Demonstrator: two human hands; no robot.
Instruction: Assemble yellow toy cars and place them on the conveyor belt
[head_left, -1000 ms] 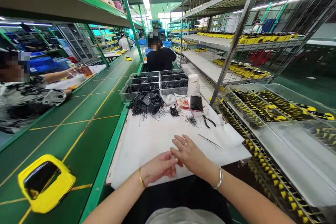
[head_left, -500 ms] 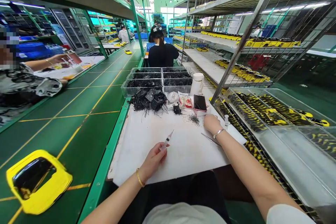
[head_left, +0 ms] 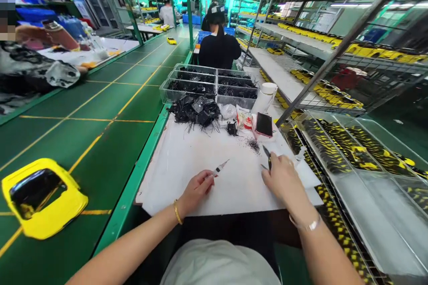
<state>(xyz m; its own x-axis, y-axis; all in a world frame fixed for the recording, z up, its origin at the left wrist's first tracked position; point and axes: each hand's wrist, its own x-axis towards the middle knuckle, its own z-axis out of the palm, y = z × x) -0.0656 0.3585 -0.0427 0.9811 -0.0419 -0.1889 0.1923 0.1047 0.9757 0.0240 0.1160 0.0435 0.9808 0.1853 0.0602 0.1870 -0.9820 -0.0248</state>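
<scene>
The left forearm slants up from the lower left to the left hand, below centre, thumb and fingers pinched together. The right forearm rises from the lower right; the right hand is back upward, fingers curled.

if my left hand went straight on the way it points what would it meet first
Probably the tiny black pieces, roughly in line with the syringe the left hand holds, though its height above the white sheet is unclear.
</scene>
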